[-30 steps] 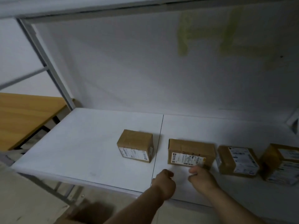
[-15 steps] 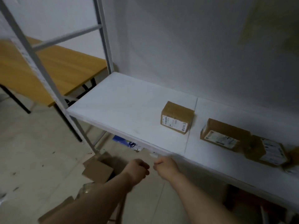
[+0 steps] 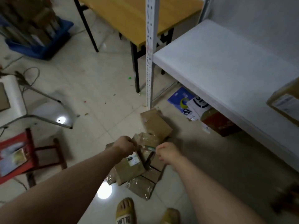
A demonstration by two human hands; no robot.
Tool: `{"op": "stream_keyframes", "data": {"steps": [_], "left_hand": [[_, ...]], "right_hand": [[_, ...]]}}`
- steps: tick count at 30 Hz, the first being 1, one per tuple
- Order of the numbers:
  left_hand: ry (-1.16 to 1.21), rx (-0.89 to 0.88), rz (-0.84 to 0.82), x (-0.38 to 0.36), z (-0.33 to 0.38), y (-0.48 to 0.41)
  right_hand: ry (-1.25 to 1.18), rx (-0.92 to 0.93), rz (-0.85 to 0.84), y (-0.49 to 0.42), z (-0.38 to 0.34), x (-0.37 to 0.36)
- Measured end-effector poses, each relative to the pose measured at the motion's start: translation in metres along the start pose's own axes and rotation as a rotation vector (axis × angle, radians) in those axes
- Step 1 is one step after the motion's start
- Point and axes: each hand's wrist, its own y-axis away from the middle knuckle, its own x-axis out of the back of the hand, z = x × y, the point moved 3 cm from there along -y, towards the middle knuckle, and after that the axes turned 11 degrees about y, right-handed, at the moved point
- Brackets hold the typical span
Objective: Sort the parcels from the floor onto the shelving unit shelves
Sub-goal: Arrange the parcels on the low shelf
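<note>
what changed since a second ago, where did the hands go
Both hands came off the front parcel on the white shelf and dropped to the pile of parcels on the floor. The left hand and right hand now hover curled over it; whether either has a grip is unclear. A parcel on the shelf stays put.

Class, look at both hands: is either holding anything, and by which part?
Cannot be told: both the left hand and right hand are curled above the floor parcels, blurred.

Brown taped parcels (image 3: 134, 172) piled on floor; shelf (image 3: 226, 65) holds 1 (image 3: 286, 104).
</note>
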Motion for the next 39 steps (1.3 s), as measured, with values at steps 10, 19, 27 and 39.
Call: {"op": "stream_keyframes", "data": {"steps": [10,19,27,39], "left_hand": [[0.179,0.283,0.171,0.012,-0.161,-0.120],[0.531,0.425,0.284,-0.007,-0.284,-0.236],[0.746,0.440,0.085,-0.025,-0.311,-0.264],[1.004,0.466,0.185,0.065,-0.143,-0.119]], "right_hand": [[0.040,-0.187,-0.155,-0.133,0.061,-0.138],[-0.079,-0.276,-0.195,-0.270,0.114,-0.240],[-0.180,-0.252,-0.204,-0.302,0.126,-0.267],[-0.412,-0.322,-0.159,-0.116,0.019,-0.158]]}}
